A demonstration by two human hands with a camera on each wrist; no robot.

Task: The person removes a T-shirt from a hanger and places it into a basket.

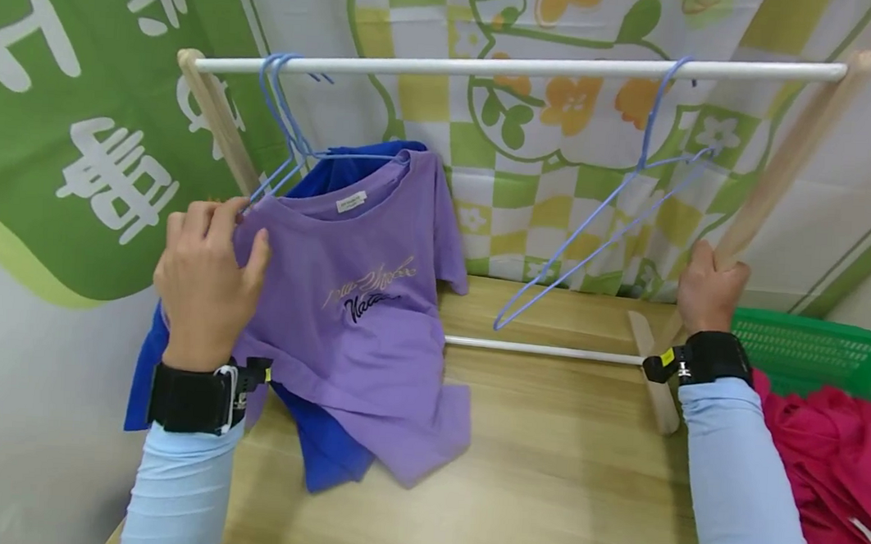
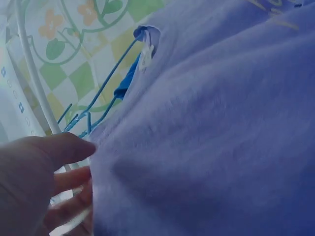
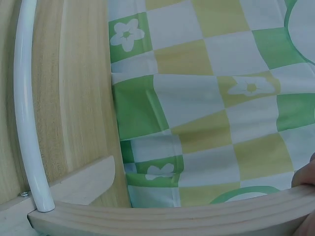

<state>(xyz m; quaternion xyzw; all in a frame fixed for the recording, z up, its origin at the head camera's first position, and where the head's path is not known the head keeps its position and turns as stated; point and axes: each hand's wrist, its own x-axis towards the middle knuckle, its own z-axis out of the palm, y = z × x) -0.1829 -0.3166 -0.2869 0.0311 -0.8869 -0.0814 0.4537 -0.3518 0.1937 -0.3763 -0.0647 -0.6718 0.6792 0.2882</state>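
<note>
Left hand (image 1: 209,281) pinching purple shirt (image 1: 354,342) at shoulder, right hand (image 1: 711,288) gripping wooden post (image 1: 792,151) — one blue hanger (image 1: 642,161) between

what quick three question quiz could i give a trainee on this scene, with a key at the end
1. True or false: the right hand holds the purple shirt.
2. Multiple choice: what colour is the cloth in the green basket? a) yellow b) white c) red
3. Short answer: what hangs toward the right end of the white rail?

Key:
1. False; it grips a wooden upright, while the left hand is at the purple shirt's shoulder.
2. c
3. A bare blue hanger.
</note>
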